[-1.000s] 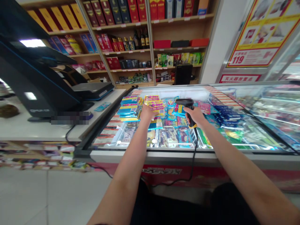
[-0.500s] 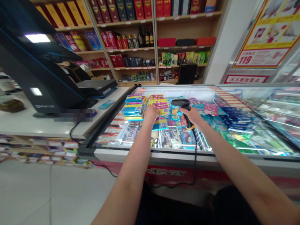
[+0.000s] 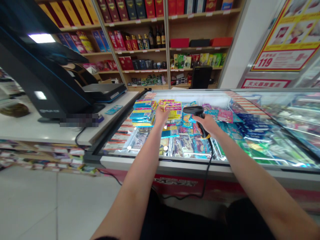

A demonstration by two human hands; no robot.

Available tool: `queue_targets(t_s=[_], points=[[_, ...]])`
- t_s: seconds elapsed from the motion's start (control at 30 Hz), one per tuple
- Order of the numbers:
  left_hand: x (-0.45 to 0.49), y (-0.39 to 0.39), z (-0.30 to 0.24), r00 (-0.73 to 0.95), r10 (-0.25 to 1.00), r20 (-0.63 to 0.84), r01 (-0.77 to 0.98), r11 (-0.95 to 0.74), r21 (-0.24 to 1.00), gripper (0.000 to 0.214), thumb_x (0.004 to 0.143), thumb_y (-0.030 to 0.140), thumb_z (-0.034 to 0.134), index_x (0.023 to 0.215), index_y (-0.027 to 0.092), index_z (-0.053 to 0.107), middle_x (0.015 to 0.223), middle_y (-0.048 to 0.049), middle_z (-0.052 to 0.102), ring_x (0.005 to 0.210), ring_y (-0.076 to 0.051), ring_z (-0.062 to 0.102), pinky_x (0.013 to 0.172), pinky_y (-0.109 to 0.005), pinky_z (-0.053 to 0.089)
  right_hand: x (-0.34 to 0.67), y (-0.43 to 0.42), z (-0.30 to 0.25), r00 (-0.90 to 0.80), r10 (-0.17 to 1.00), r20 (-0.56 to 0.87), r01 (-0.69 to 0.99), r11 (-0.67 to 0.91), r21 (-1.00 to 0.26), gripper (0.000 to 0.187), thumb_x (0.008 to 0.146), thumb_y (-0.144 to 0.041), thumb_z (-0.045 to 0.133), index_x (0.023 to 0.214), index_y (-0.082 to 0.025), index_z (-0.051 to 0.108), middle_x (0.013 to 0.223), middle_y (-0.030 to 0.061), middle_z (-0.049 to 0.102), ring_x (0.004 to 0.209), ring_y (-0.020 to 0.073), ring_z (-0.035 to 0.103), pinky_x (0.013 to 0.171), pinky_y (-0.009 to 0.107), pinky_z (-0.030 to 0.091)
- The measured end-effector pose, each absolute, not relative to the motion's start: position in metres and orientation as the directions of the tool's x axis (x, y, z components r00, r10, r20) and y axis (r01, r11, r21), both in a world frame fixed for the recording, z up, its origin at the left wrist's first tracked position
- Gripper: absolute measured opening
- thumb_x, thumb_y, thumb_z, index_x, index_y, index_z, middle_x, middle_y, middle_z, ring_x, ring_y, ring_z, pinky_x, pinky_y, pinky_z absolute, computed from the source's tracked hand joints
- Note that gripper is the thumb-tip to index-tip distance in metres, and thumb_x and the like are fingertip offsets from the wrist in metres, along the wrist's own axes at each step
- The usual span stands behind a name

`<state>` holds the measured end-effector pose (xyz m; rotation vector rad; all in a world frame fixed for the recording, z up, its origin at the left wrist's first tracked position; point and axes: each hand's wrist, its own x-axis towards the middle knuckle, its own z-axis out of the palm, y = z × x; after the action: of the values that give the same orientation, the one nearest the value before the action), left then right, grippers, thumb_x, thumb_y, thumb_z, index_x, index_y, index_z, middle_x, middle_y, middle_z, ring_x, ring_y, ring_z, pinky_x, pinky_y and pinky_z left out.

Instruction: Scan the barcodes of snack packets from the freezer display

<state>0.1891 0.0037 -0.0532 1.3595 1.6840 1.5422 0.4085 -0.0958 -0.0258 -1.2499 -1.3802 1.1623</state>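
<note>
My right hand (image 3: 208, 124) is wrapped round the handle of a black barcode scanner (image 3: 193, 109), whose head points left over the freezer. A cable hangs from the scanner's base. My left hand (image 3: 162, 115) pinches the left edge of a yellow and pink ice-cream packet (image 3: 175, 114), with a printed label side facing me. Left of that hand lies a stack of blue and yellow packets (image 3: 142, 115). Below the held packet rests a blue packet (image 3: 170, 131). The fingertips of my left hand are partly hidden.
A chest freezer (image 3: 185, 162) with wire baskets holds many packets, including dark blue ones (image 3: 255, 126) at right. On the left counter (image 3: 50, 135) stands a black scale (image 3: 105, 90). A blue packet (image 3: 114, 109) lies nearby. Shelves of boxes and bottles stand behind.
My left hand has lifted the yellow and pink packet slightly and tilted it towards me. The scanner in my right hand stays nearly in place. The view has shifted a little.
</note>
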Motion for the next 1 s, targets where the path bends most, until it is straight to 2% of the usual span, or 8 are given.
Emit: queue_targets(t_s=[0.4, 1.0], points=[[0.1956, 0.0005, -0.0495, -0.397, 0.898, 0.19, 0.133, -0.149, 0.98, 0.02, 0.072, 0.017, 0.067, 0.082, 0.022, 0.05, 0.076, 0.0001, 0.063, 0.074, -0.018, 0.066, 0.064, -0.028, 0.053, 0.4103, -0.0976, -0.0248, -0.101, 0.994, 0.034, 0.173, 0.051, -0.984, 0.04, 0.08, -0.041, 0.066, 0.052, -0.02, 0.049, 0.039, 0.001, 0.051, 0.029, 0.0121, 0.044, 0.03, 0.025, 0.036], [0.1953, 0.0027, -0.0526, -0.397, 0.896, 0.198, 0.126, -0.161, 0.979, 0.021, 0.073, 0.019, 0.07, 0.087, 0.021, 0.054, 0.079, -0.0001, 0.065, 0.08, -0.019, 0.069, 0.068, -0.029, 0.056, 0.4131, -0.0962, -0.025, -0.098, 0.995, 0.033, 0.164, 0.049, -0.985, 0.038, 0.077, -0.043, 0.07, 0.054, -0.02, 0.049, 0.041, 0.0004, 0.051, 0.03, 0.0125, 0.045, 0.03, 0.025, 0.037]])
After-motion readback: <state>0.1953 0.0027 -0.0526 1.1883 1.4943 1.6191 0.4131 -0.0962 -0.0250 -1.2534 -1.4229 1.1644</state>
